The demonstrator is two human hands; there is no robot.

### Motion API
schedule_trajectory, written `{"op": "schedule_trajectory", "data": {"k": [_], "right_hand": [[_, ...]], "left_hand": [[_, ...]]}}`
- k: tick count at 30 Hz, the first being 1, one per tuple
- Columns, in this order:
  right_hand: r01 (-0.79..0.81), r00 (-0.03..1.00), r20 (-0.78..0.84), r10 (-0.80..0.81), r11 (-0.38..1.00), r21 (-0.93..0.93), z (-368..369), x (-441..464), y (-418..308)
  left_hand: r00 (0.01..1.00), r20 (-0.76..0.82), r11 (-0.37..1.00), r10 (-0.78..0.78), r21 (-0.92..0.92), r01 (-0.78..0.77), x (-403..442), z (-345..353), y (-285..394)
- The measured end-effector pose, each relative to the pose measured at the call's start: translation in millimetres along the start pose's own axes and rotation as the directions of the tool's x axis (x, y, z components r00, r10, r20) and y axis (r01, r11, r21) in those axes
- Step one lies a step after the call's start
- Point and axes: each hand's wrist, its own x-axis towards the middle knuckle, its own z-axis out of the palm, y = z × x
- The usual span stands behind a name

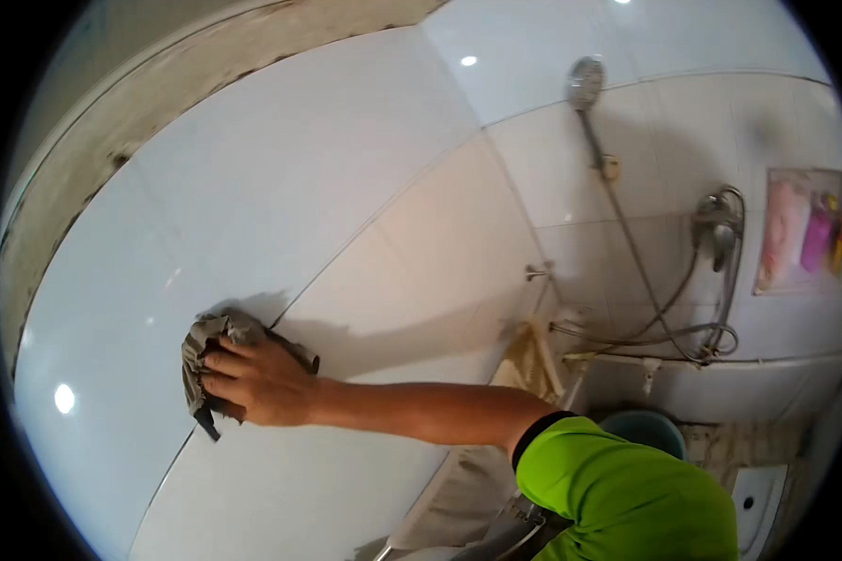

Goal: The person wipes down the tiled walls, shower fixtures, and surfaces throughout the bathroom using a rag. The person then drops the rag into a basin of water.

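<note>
My right hand (267, 381) is pressed against the wall panels at the left, its fingers curled over a crumpled grey-brown cloth (201, 346). The cloth bunches around my fingers, and a dark corner of it hangs below them. Under the cloth runs the seam between a bluish-white panel (281, 159) and a cream panel (412, 280). My bare forearm reaches in from the lower right, out of a bright green sleeve with a black cuff. My left hand is out of the picture.
A shower head (587, 84) and a mixer tap (718, 224) with looping hoses are on the tiled wall at the right. Bottles stand in a wall niche (775, 234). A yellowish cloth (530, 365) hangs near the corner, with a green-grey basin (660, 432) below.
</note>
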Motion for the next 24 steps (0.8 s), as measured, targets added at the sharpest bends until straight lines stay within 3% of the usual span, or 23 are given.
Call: {"op": "schedule_trajectory", "data": {"k": [1, 2, 4, 6, 8, 9, 11, 15, 17, 19, 20, 21, 22, 23, 24], "right_hand": [[-0.055, 0.994, 0.099, 0.054, 0.998, 0.014, 4.5, 3.6, -0.8], [-0.033, 0.993, 0.116, 0.03, 0.999, 0.021, 8.3, 8.3, 5.2], [0.008, 0.997, 0.08, -0.009, 1.0, 0.018, 6.9, 17.1, 31.2], [-0.03, 0.994, 0.1, 0.032, 0.999, -0.024, -6.3, 27.7, 50.2], [-0.081, 0.995, 0.039, 0.093, 0.971, -0.224, -20.4, 42.4, 69.0], [-0.162, 0.985, 0.036, 0.169, 0.974, -0.156, -24.4, 48.0, 84.7], [-0.194, 0.977, -0.138, 0.163, 0.946, -0.26, -28.8, 62.9, 113.2], [-0.402, 0.891, -0.312, 0.33, 0.893, -0.204, -45.4, 105.9, 149.9], [-0.368, 0.888, -0.373, 0.269, 0.902, -0.225, -38.4, 129.0, 159.2], [-0.375, 0.884, -0.372, 0.281, 0.903, -0.209, -26.9, 153.1, 158.4], [-0.395, 0.876, -0.375, 0.304, 0.897, -0.198, -21.4, 160.1, 155.8], [-0.384, 0.885, -0.344, 0.314, 0.909, -0.159, -16.4, 167.7, 146.3], [-0.334, 0.906, -0.324, 0.274, 0.931, -0.149, -6.5, 170.8, 141.3], [-0.285, 0.923, -0.305, 0.234, 0.949, -0.138, 3.5, 170.5, 135.6], [-0.257, 0.947, -0.232, 0.221, 0.956, -0.141, 9.2, 165.9, 115.6]], "left_hand": [[0.99, -0.141, 0.997, 0.007, 0.075, 0.004, -1.2, 3.0, 1.2], [0.985, -0.158, 0.995, -0.061, 0.072, 0.074, -5.4, 3.3, 1.0], [0.959, -0.276, 0.997, 0.06, 0.063, -0.044, -7.5, -0.1, 3.4], [0.956, -0.293, 0.999, -0.008, 0.028, 0.017, -4.0, -1.8, 7.4], [0.955, -0.294, 0.999, -0.032, 0.0, 0.033, 0.1, -1.9, 6.6], [0.96, -0.276, 0.999, -0.038, 0.015, 0.044, 1.4, -1.7, 6.9], [0.962, -0.269, 0.998, -0.057, 0.019, 0.064, 3.6, 0.5, 6.5], [0.946, -0.321, 0.999, -0.049, -0.036, 0.04, -1.6, -8.7, 9.2], [0.942, -0.331, 0.997, -0.058, -0.072, 0.036, -0.3, -6.9, 9.7], [0.875, -0.485, 0.989, 0.004, -0.125, -0.073, 0.8, -2.6, 8.2], [0.881, -0.473, 0.99, -0.003, -0.123, -0.062, 0.4, -4.9, 7.3], [0.969, -0.236, 0.992, -0.068, -0.117, 0.041, 3.6, -17.1, 11.1], [0.99, 0.018, 0.987, -0.138, -0.085, 0.139, 1.9, -22.5, 12.5], [0.989, 0.038, 0.986, -0.145, -0.076, 0.147, 1.1, -14.5, 9.9], [0.973, -0.215, 0.994, -0.078, -0.093, 0.059, 4.7, -1.3, 6.1]]}}
